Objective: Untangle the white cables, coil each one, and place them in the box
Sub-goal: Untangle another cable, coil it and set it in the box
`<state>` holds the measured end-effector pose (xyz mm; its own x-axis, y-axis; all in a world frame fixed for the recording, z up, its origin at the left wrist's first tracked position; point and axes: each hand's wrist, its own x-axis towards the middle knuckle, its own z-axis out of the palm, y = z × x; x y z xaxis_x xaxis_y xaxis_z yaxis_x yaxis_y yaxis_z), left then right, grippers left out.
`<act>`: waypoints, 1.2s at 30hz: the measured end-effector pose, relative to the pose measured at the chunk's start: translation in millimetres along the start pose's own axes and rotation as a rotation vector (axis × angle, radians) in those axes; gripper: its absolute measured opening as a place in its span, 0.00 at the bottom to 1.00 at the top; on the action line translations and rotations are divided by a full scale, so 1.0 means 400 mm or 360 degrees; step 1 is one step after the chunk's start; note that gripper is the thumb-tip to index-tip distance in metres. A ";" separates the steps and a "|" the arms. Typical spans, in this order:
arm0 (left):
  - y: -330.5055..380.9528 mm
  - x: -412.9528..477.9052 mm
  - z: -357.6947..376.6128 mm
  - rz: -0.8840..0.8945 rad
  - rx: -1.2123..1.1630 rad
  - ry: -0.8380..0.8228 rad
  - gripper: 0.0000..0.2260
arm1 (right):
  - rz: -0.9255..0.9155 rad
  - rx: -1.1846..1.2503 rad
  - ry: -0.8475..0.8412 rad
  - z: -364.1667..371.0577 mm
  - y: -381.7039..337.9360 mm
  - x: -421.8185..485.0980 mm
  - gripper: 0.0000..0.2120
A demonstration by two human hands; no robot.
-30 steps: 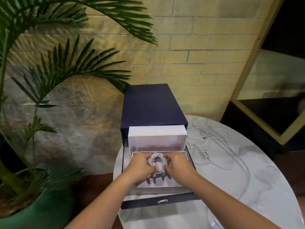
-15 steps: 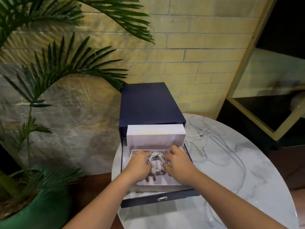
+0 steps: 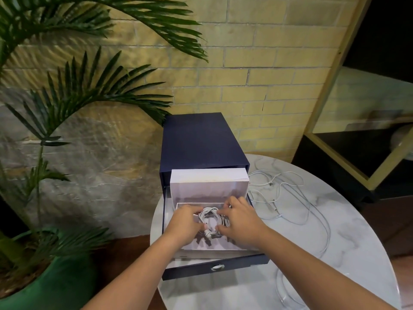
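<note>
A coiled white cable lies inside the white tray of a navy drawer box, whose drawer is pulled out toward me. My left hand holds the coil's left side with curled fingers. On the right side, my right hand pinches the coil between thumb and fingertips. A white lid stands propped behind the tray. Loose white cables lie tangled on the table to the right of the box.
The box sits at the left edge of a round marble table. A cable loop runs toward the near edge. A potted palm in a green pot stands left; a brick wall is behind.
Both hands stay on the coil in the tray; the fingers have shifted slightly around it. The camera has tilted a little, so the scene sits slightly lower and left.
</note>
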<state>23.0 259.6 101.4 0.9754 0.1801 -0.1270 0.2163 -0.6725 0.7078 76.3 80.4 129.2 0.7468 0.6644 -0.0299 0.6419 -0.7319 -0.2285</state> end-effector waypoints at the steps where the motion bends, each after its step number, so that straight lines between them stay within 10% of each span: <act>1: 0.002 -0.005 -0.003 -0.0007 -0.0054 0.0027 0.19 | -0.0002 0.0022 0.0004 0.001 0.001 0.000 0.25; 36: 0.067 -0.040 0.018 -0.0338 -0.0020 0.0407 0.11 | -0.0252 0.0504 -0.0149 -0.019 0.101 -0.008 0.25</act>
<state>13.5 233.4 117.5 0.8662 0.4907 -0.0949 0.4113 -0.5919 0.6932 100.9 47.5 127.3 0.6139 0.7874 -0.0558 0.6517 -0.5454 -0.5271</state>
